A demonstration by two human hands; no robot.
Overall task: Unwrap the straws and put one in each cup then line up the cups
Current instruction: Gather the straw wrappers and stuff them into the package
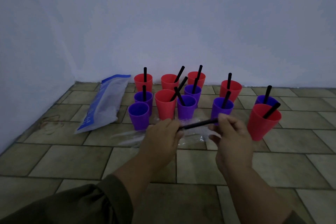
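A black straw (pixel 199 124) is held level between my two hands above the tiled floor. My left hand (pixel 162 136) pinches its left end and my right hand (pixel 230 132) pinches its right end. Whether clear wrap still covers the straw is hard to tell. Beyond my hands stand several red and purple cups. A purple cup (pixel 139 115) at the front left has no straw in it. The other cups each hold a black straw, among them a tall red cup (pixel 165 104) and a red cup (pixel 261 123) at the front right.
A clear plastic bag with blue print (pixel 103 103) lies on the floor left of the cups. Crumpled clear wrappers (pixel 131 137) lie on the tiles under my hands. A pale wall rises directly behind the cups and along the left.
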